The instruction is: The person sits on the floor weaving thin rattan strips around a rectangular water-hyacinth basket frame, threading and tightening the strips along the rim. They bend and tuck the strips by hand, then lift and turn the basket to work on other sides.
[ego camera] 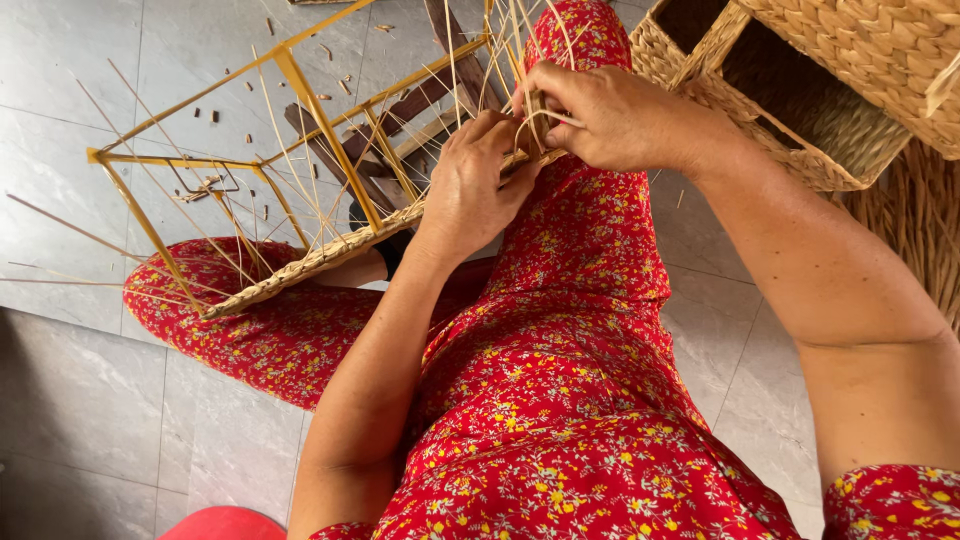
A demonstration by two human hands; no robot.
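Note:
A yellow metal basket frame (300, 95) rests tilted across my lap, with a strip of woven straw along its lower edge (300, 265) and many thin straw strands (290, 170) sticking out. My left hand (470, 190) presses on the woven edge near the frame's corner. My right hand (610, 115) pinches straw strands just above that corner, its fingers closed on them. Both hands nearly touch. I am wearing red flowered clothing (560, 380).
Finished woven baskets (800, 110) stand at the upper right, with a pile of loose straw (920, 230) beside them. Dark wooden pieces (400, 115) lie under the frame. Small straw cuttings (215, 115) litter the grey tiled floor (80, 380).

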